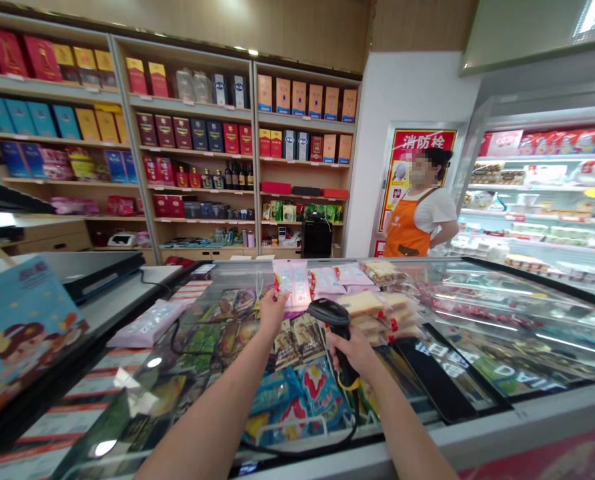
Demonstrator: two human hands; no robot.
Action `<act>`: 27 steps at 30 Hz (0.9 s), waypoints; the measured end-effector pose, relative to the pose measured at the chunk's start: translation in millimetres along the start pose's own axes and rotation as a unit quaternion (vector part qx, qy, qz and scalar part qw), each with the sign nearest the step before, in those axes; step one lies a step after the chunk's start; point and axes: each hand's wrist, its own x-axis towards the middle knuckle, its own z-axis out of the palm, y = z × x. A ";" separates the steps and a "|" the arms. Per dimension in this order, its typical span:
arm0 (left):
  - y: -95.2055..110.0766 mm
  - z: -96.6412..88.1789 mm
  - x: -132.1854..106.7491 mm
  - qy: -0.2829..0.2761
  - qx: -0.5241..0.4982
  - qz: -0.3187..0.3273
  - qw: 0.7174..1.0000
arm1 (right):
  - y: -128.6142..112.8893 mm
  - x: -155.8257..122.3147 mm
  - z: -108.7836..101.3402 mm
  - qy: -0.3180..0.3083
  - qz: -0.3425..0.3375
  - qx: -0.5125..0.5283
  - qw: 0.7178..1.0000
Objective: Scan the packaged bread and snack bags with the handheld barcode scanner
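Pink packet point(291, 285): left hand point(272, 315) | barcode scanner point(330, 312): right hand point(353, 351) | glass-top freezer point(477, 427): packets point(292, 340)

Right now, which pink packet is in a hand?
The pale pink packet held up in the left hand; the other pink packets lie flat, untouched.

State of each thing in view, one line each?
left hand: closed on the packet, raised over the counter
pink packet: held upright, sealed as far as visible
right hand: gripping the scanner
handheld barcode scanner: held with head up, aimed toward the packet
glass-topped display counter: closed, packets lying on top
refrigerated display case: stocked, front open
co-worker: standing beyond the counter, in an orange apron
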 end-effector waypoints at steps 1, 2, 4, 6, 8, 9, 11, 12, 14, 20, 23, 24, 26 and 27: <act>-0.2 0.0 -0.5 -0.001 -0.020 0.003 1.000 | -0.3 0.0 0.2 0.001 0.000 0.000 1.000; -0.5 0.0 -0.8 -0.001 -0.044 0.008 0.999 | -0.6 0.0 0.4 0.000 0.000 -0.001 1.000; -1.1 0.0 -1.2 0.002 -0.063 0.010 0.998 | -0.6 -0.5 0.4 -0.003 0.000 -0.003 1.000; -1.2 -0.3 -1.2 0.005 -0.055 0.006 0.998 | 0.2 -1.6 -0.2 -0.003 0.002 -0.001 1.000; 0.0 -2.0 -0.1 0.006 -0.054 0.004 0.999 | 1.6 -2.3 -1.2 -0.007 0.006 -0.001 1.000; 1.1 -3.9 1.1 0.007 -0.058 0.004 0.998 | 2.2 -2.1 -1.5 -0.014 0.011 -0.005 1.000; 4.5 -11.7 4.8 0.010 -0.070 -0.001 0.998 | 2.7 0.5 -0.3 -0.021 0.013 -0.014 1.000; 6.8 -18.0 7.2 0.013 -0.076 -0.007 0.997 | 2.1 2.8 1.7 -0.020 0.011 -0.016 1.000; 12.3 -36.4 12.0 0.017 -0.089 -0.025 0.996 | -1.1 9.2 9.5 -0.017 0.004 -0.018 1.000; 29.6 -135.7 23.4 0.074 -0.054 -0.061 0.994 | -19.0 34.5 64.3 -0.084 0.012 -0.014 0.996; 38.4 -199.2 26.8 0.120 -0.005 -0.061 0.991 | -22.6 47.6 100.5 -0.119 0.020 -0.011 0.993; 41.5 -220.1 27.8 0.131 0.016 -0.064 0.989 | -22.3 51.6 112.4 -0.129 0.022 -0.011 0.991; 47.5 -258.9 29.9 0.148 0.077 -0.077 0.983 | -20.2 58.2 134.7 -0.141 0.025 -0.006 0.990; 50.4 -276.0 31.1 0.154 0.114 -0.081 0.978 | -18.5 60.5 144.8 -0.144 0.026 0.000 0.989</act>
